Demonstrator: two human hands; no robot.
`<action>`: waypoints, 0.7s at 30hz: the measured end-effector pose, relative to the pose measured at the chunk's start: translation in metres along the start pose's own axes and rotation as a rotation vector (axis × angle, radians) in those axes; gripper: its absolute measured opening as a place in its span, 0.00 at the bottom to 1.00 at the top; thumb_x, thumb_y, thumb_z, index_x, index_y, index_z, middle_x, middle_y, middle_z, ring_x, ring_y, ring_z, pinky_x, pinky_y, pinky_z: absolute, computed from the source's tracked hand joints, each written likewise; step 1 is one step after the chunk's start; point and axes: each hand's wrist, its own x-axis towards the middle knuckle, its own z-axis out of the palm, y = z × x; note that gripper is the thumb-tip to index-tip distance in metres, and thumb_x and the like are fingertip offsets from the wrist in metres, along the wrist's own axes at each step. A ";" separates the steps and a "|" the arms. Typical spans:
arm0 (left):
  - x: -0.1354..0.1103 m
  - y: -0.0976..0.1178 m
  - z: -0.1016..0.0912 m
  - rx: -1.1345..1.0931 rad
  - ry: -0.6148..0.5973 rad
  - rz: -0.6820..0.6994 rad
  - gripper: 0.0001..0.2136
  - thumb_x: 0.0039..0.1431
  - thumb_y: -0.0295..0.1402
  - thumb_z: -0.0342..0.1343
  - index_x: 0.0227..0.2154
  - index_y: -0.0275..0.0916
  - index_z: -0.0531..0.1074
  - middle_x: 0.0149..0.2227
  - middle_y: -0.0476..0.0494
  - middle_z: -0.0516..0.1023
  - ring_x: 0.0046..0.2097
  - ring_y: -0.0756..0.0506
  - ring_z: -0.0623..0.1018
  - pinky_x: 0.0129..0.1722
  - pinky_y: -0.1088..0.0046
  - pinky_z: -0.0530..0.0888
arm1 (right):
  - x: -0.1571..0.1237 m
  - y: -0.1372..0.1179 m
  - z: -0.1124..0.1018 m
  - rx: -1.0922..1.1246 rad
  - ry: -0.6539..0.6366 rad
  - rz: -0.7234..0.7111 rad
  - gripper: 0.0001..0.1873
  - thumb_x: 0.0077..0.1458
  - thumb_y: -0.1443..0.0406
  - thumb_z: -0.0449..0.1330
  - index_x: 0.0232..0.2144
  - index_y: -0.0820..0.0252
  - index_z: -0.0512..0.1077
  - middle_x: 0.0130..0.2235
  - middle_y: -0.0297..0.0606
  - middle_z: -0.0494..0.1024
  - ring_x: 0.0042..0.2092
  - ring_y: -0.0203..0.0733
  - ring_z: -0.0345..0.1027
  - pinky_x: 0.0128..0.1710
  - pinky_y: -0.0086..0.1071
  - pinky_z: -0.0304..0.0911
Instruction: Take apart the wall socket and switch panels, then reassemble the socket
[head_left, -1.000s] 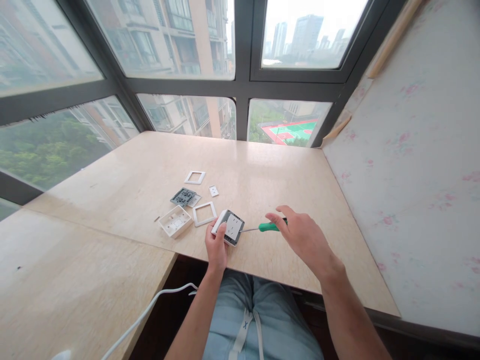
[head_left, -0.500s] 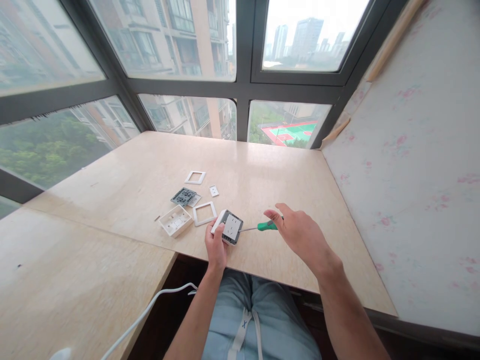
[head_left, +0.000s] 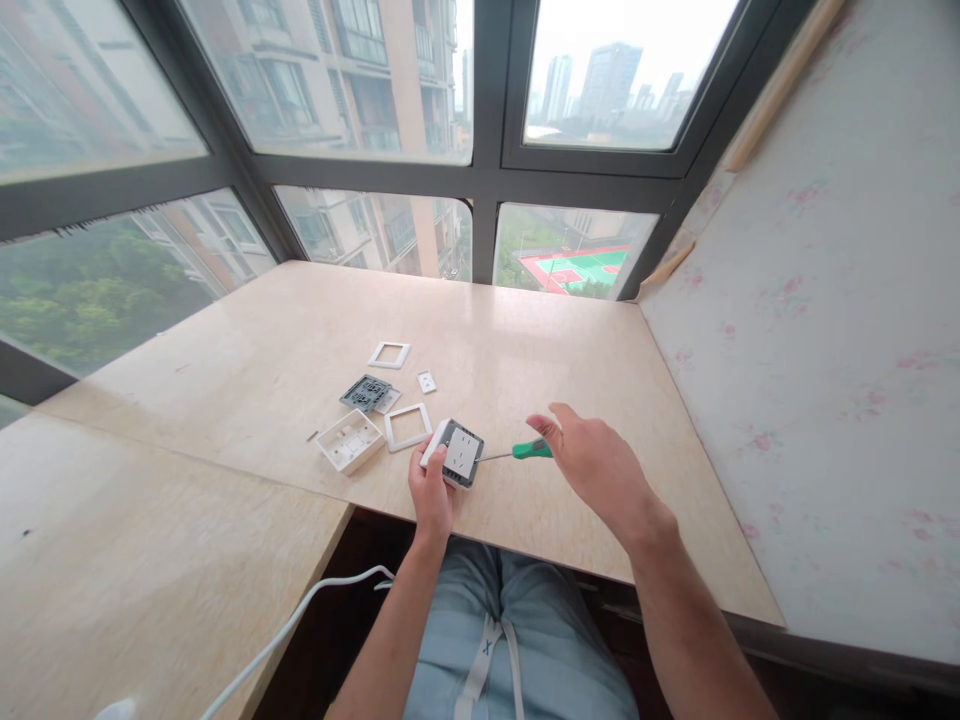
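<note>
Green-handled screwdriver (head_left: 531, 450) meets an edge of the socket (head_left: 460, 455), tabletop (head_left: 570, 370) stretching beyond.

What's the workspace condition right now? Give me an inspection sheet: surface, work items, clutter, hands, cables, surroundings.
Surface: pale tabletop, seam running across its left side.
Work items: wall socket, grey border exposed; green-handled screwdriver, tip at the socket's right edge.
Clutter: near white frame, far white frame, open white back box, grey socket module, small white slotted plate.
Hands: left hand grips the wall socket; right hand holds the screwdriver's handle.
Cables: white cable crossing the near-left tabletop edge.
Surroundings: windows ahead; floral-papered wall at right.
</note>
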 end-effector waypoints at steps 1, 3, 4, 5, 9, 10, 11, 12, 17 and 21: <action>0.000 0.000 0.000 -0.004 0.004 0.002 0.28 0.46 0.40 0.66 0.50 0.37 0.69 0.42 0.40 0.76 0.37 0.46 0.78 0.32 0.74 0.74 | 0.000 0.001 0.000 -0.015 -0.003 0.003 0.26 0.68 0.51 0.45 0.49 0.65 0.71 0.32 0.49 0.77 0.38 0.59 0.76 0.37 0.50 0.70; 0.001 -0.002 -0.001 -0.006 0.020 0.011 0.27 0.47 0.40 0.66 0.50 0.37 0.69 0.42 0.40 0.77 0.38 0.46 0.78 0.34 0.73 0.74 | 0.000 0.006 0.003 0.080 0.043 -0.152 0.17 0.66 0.58 0.54 0.51 0.62 0.70 0.40 0.49 0.77 0.46 0.56 0.74 0.45 0.48 0.70; 0.001 -0.003 -0.001 -0.005 0.031 0.018 0.27 0.47 0.41 0.66 0.50 0.37 0.69 0.43 0.40 0.77 0.39 0.46 0.78 0.34 0.73 0.74 | -0.001 0.008 0.006 0.166 0.074 -0.261 0.18 0.63 0.63 0.58 0.55 0.61 0.68 0.46 0.48 0.75 0.50 0.52 0.72 0.51 0.46 0.68; 0.001 -0.004 -0.001 -0.006 0.044 0.027 0.27 0.47 0.41 0.66 0.50 0.37 0.69 0.43 0.40 0.77 0.39 0.46 0.78 0.35 0.74 0.74 | -0.002 0.011 0.009 0.253 0.098 -0.363 0.24 0.60 0.68 0.60 0.58 0.59 0.64 0.53 0.48 0.71 0.53 0.48 0.70 0.55 0.44 0.65; 0.001 -0.006 -0.002 -0.041 0.063 0.046 0.27 0.47 0.40 0.66 0.50 0.38 0.69 0.44 0.40 0.77 0.41 0.45 0.78 0.37 0.72 0.75 | -0.003 0.009 0.017 0.490 0.104 -0.478 0.32 0.59 0.65 0.61 0.63 0.55 0.57 0.63 0.48 0.60 0.49 0.40 0.73 0.55 0.38 0.68; 0.001 -0.006 -0.002 -0.052 0.060 0.044 0.27 0.47 0.40 0.66 0.50 0.38 0.68 0.44 0.39 0.77 0.42 0.45 0.78 0.37 0.72 0.75 | -0.002 0.006 0.016 0.487 0.101 -0.437 0.31 0.61 0.62 0.60 0.63 0.57 0.57 0.60 0.49 0.64 0.46 0.41 0.74 0.51 0.39 0.70; 0.001 -0.006 -0.002 -0.059 0.059 0.039 0.27 0.48 0.40 0.66 0.50 0.38 0.68 0.45 0.39 0.77 0.42 0.45 0.78 0.37 0.71 0.75 | 0.000 0.002 0.014 0.442 0.099 -0.366 0.30 0.63 0.58 0.58 0.63 0.60 0.58 0.55 0.50 0.70 0.44 0.44 0.74 0.46 0.40 0.71; 0.000 -0.005 -0.002 -0.063 0.060 0.033 0.27 0.48 0.40 0.66 0.51 0.38 0.68 0.45 0.39 0.77 0.42 0.45 0.78 0.37 0.72 0.75 | 0.001 -0.001 0.012 0.358 0.094 -0.274 0.28 0.65 0.54 0.54 0.61 0.63 0.60 0.47 0.50 0.75 0.42 0.48 0.75 0.42 0.42 0.72; -0.001 -0.003 -0.002 -0.085 0.066 0.022 0.27 0.48 0.39 0.66 0.51 0.39 0.68 0.46 0.39 0.76 0.42 0.45 0.78 0.37 0.72 0.75 | 0.005 -0.002 0.002 0.088 0.093 -0.108 0.23 0.68 0.52 0.47 0.50 0.62 0.71 0.35 0.47 0.78 0.38 0.53 0.74 0.38 0.45 0.69; -0.002 -0.004 -0.002 -0.096 0.066 0.028 0.26 0.49 0.39 0.66 0.51 0.39 0.68 0.46 0.39 0.76 0.43 0.45 0.78 0.38 0.72 0.75 | 0.003 0.005 0.003 0.368 0.059 -0.444 0.30 0.59 0.64 0.58 0.63 0.56 0.59 0.56 0.48 0.71 0.44 0.43 0.72 0.45 0.39 0.71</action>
